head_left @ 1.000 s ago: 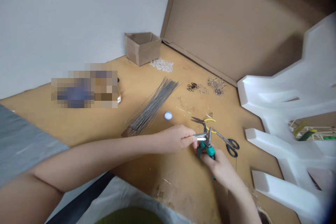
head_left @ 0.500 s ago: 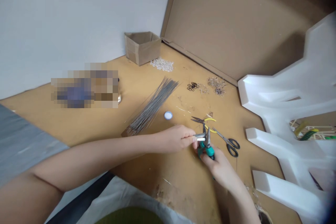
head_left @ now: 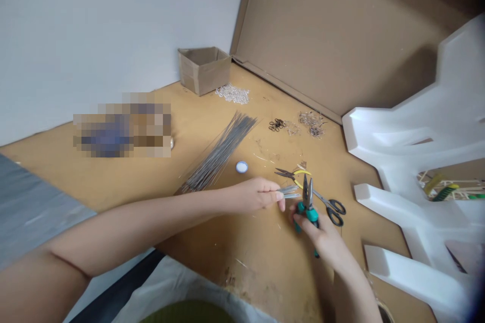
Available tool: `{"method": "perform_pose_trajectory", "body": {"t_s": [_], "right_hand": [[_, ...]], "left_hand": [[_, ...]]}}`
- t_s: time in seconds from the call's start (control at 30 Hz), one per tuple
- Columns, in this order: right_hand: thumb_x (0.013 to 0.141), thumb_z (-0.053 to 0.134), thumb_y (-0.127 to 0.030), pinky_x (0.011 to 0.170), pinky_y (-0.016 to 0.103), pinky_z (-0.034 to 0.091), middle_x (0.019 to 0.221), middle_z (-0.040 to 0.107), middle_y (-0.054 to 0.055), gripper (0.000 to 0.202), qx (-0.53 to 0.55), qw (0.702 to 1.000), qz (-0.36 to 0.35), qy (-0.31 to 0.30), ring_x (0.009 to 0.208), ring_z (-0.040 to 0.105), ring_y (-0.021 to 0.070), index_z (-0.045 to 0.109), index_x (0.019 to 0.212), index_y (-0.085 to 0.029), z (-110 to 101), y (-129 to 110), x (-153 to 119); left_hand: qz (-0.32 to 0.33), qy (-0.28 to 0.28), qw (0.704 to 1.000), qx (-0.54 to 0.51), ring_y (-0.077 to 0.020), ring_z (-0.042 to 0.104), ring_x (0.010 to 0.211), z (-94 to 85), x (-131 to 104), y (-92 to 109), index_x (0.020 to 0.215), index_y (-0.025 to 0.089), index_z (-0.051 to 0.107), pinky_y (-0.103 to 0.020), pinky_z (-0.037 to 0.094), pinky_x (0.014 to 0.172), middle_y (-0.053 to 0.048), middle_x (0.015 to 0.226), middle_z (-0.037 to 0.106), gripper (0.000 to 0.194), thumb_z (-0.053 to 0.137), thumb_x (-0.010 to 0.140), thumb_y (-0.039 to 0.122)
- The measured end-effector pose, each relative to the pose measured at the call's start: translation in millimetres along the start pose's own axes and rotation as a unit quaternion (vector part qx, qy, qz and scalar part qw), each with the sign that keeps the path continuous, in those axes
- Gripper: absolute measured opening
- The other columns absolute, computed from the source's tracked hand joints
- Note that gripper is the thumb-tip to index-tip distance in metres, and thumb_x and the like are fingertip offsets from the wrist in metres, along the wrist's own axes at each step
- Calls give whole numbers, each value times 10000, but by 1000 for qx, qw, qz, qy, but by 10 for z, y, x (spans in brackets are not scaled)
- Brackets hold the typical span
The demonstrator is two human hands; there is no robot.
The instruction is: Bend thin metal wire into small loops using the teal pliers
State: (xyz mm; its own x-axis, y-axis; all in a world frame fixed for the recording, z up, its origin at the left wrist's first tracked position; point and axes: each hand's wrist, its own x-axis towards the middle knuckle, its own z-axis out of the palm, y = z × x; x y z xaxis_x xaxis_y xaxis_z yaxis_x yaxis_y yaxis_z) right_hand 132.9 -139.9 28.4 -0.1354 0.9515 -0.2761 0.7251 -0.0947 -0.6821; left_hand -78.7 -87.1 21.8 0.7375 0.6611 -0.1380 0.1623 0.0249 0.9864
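My left hand (head_left: 263, 195) is closed around a small bunch of thin metal wires (head_left: 290, 192), whose ends stick out to the right. To the right of them, my right hand (head_left: 316, 229) grips green-handled pliers (head_left: 308, 207), jaws pointing up and slightly parted, apart from the wires. Yellow-handled pliers (head_left: 288, 173) and black-handled scissors (head_left: 335, 212) lie just behind. A larger bundle of grey wires (head_left: 222, 154) rests on the table beyond my left forearm, with a small blue-rimmed white disc (head_left: 241, 167) beside it.
An open cardboard box (head_left: 206, 70) stands at the back beside a pile of clear small pieces (head_left: 233, 94). Black loops (head_left: 277, 125) and tangled bits (head_left: 312, 123) lie at the back right. A white moulded frame (head_left: 401, 207) borders the right side. A blurred-out patch covers the left.
My right hand has moved right with the green pliers, whose jaws are now away from the wire ends. The wires in my left hand look more fanned out.
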Motion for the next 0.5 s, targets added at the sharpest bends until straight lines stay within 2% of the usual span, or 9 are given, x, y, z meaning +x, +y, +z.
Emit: {"method": "perform_pose_trajectory", "body": {"t_s": [0.1,0.23,0.4,0.5], "right_hand": [[789,423,-454,597,297,381,696,606,28,302,-116,991,44,59,652,543,204,584,813,-200,-53,44,-20],[785,395,-536,555,314,351,764,621,71,371,-301,940,87,137,673,563,238,587,855,-226,-24,117,-36],[765,436,-572,676,358,378,877,605,113,433,-419,887,-3,194,856,532,279,612,898,-200,216,249,-24],[778,434,-566,749,389,364,975,588,129,464,-438,871,-29,219,897,506,288,616,979,-189,310,335,-17]], "left_hand": [[8,-16,998,-53,-51,244,441,10,16,-44,820,122,568,-187,212,440,71,491,284,370,383,840,443],[14,-48,986,-159,-42,202,414,37,44,-89,785,127,496,-186,186,411,87,474,269,356,410,825,470],[15,-71,973,-221,-36,240,375,87,85,-163,763,144,447,-175,223,385,94,456,295,324,403,835,456],[27,-71,970,-233,-34,282,364,117,98,-201,762,146,435,-172,259,385,94,463,311,303,399,843,435]]}}
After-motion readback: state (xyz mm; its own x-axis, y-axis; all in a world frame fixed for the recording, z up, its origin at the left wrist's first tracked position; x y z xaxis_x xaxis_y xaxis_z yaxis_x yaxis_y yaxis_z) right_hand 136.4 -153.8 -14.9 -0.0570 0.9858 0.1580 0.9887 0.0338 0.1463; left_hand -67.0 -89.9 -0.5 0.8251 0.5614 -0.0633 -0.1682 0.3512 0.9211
